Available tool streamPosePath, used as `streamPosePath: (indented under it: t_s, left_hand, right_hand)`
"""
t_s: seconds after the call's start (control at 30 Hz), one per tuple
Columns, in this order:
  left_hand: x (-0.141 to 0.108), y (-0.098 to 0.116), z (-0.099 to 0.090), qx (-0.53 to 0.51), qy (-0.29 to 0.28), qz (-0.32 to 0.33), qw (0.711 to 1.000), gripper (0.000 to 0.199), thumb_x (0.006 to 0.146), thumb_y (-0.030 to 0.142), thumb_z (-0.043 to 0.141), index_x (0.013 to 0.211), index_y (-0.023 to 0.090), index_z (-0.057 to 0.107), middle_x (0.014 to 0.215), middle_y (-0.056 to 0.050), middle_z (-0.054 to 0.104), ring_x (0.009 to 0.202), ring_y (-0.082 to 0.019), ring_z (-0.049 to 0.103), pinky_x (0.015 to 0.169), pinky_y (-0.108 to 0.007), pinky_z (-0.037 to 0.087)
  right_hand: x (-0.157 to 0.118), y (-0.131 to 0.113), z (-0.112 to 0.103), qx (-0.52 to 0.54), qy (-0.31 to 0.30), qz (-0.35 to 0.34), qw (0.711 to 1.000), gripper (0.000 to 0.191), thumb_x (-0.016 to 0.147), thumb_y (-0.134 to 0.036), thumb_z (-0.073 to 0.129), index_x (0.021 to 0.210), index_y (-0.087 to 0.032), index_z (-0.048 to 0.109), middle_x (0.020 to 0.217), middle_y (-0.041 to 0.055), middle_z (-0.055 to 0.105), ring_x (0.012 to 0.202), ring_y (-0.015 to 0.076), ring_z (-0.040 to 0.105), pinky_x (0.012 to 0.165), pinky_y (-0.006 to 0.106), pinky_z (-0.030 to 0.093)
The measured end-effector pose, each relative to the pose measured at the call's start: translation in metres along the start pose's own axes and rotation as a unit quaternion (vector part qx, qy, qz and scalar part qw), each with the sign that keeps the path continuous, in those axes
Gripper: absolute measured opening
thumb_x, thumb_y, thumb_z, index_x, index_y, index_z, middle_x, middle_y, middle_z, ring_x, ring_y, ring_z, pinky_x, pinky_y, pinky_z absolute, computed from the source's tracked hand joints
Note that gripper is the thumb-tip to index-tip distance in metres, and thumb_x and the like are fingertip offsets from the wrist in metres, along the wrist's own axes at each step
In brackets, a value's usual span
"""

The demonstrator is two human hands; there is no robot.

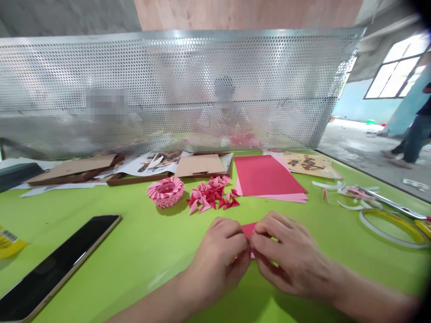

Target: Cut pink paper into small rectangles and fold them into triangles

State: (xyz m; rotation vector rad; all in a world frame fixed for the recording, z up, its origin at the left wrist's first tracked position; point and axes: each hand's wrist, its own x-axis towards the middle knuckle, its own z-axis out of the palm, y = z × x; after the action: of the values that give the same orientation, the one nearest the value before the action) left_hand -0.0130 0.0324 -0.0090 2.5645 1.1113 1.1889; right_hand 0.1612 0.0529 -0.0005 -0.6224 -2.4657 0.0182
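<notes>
My left hand (222,255) and my right hand (286,251) meet low in the middle of the view, fingers closed on a small piece of red and pink paper (249,229). Most of that paper is hidden by my fingers. Just beyond my hands lies a pile of folded red and pink paper pieces (212,193). To the pile's left sits a round pink and red ring of folded paper (165,193). Red and pink sheets (269,176) lie stacked behind my right hand.
A phone (57,264) lies at left. Scissors (393,202), tape roll (393,229) and paper strips are at right. Trays (141,179) with cardboard line the back, before a perforated metal screen (188,89). A person (415,130) stands far right.
</notes>
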Motion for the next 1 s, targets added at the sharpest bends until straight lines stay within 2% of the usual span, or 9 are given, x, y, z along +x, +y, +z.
streamPosePath:
  t_s: [0.1,0.23,0.33,0.43,0.53,0.67,0.77,0.9,1.0]
  left_hand:
    - [0.004,0.002,-0.004,-0.122,-0.021,-0.114,0.986,0.018,0.075,0.008,0.051,0.059,0.014,0.056,0.063,-0.003,0.055,0.061,-0.013,0.048,0.054,-0.024,0.038]
    - [0.009,0.003,-0.009,-0.328,-0.001,-0.287,0.9,0.016,0.076,0.017,0.057,0.06,0.014,0.059,0.061,-0.001,0.054,0.057,-0.011,0.048,0.052,-0.023,0.039]
    - [0.01,0.0,-0.01,-0.444,0.025,-0.354,0.823,0.016,0.076,0.019,0.06,0.06,0.015,0.059,0.058,0.002,0.055,0.055,-0.009,0.049,0.053,-0.022,0.039]
    - [0.008,-0.004,-0.009,-0.519,0.036,-0.355,0.777,0.015,0.077,0.019,0.061,0.063,0.015,0.062,0.06,0.002,0.059,0.057,-0.009,0.052,0.059,-0.023,0.041]
    - [0.007,-0.005,-0.008,-0.538,0.041,-0.355,0.764,0.013,0.076,0.02,0.062,0.064,0.014,0.063,0.06,0.001,0.06,0.057,-0.009,0.05,0.06,-0.024,0.04]
    - [0.006,-0.004,-0.007,-0.528,0.029,-0.377,0.76,0.013,0.076,0.023,0.063,0.065,0.015,0.063,0.063,0.001,0.062,0.06,-0.01,0.051,0.066,-0.026,0.04]
    - [0.006,-0.003,-0.006,-0.526,0.021,-0.391,0.755,0.015,0.075,0.025,0.063,0.065,0.015,0.062,0.062,0.001,0.061,0.06,-0.011,0.051,0.065,-0.027,0.039]
    - [0.005,-0.003,-0.006,-0.526,0.018,-0.386,0.757,0.016,0.075,0.026,0.064,0.063,0.015,0.06,0.059,0.001,0.06,0.057,-0.011,0.049,0.062,-0.027,0.037]
    - [0.006,-0.003,-0.007,-0.524,-0.006,-0.394,0.755,0.017,0.075,0.026,0.063,0.062,0.015,0.059,0.058,0.002,0.058,0.056,-0.01,0.049,0.063,-0.027,0.038]
  right_hand:
    - [0.002,0.004,-0.002,0.119,0.07,0.052,0.989,0.017,0.077,-0.011,0.049,0.092,-0.018,0.049,0.085,0.0034,0.049,0.075,0.0173,0.044,0.063,0.03,0.037]
    - [0.002,0.01,-0.003,0.208,0.159,0.138,0.955,0.036,0.078,-0.011,0.048,0.112,-0.021,0.041,0.094,0.0032,0.047,0.082,0.0174,0.044,0.07,0.03,0.039]
    - [0.002,0.011,0.001,0.266,0.121,0.205,0.934,0.038,0.081,-0.019,0.052,0.116,-0.023,0.038,0.103,0.0044,0.047,0.093,0.0196,0.044,0.076,0.032,0.039]
    - [0.003,0.008,0.008,0.363,0.05,0.245,0.898,0.031,0.082,-0.026,0.056,0.111,-0.02,0.044,0.101,0.0054,0.052,0.089,0.0189,0.049,0.074,0.03,0.041]
    - [0.005,0.006,0.015,0.433,0.021,0.263,0.862,0.013,0.084,-0.027,0.055,0.092,-0.016,0.055,0.083,0.0034,0.058,0.071,0.0157,0.051,0.062,0.027,0.041]
    - [0.005,0.004,0.02,0.49,0.054,0.277,0.825,0.016,0.086,-0.026,0.052,0.074,-0.015,0.056,0.067,-0.0003,0.054,0.061,0.0126,0.047,0.056,0.024,0.038]
    - [0.004,0.002,0.019,0.523,0.06,0.276,0.804,0.019,0.086,-0.026,0.052,0.073,-0.014,0.057,0.063,-0.002,0.05,0.057,0.0107,0.043,0.053,0.022,0.036]
    - [0.004,0.002,0.016,0.509,0.054,0.292,0.808,0.016,0.081,-0.029,0.059,0.077,-0.015,0.06,0.068,0.0,0.056,0.061,0.0126,0.048,0.056,0.024,0.039]
    - [0.005,0.003,0.016,0.537,0.065,0.305,0.783,0.02,0.083,-0.033,0.057,0.075,-0.015,0.06,0.065,-0.0006,0.056,0.059,0.0118,0.05,0.056,0.023,0.042]
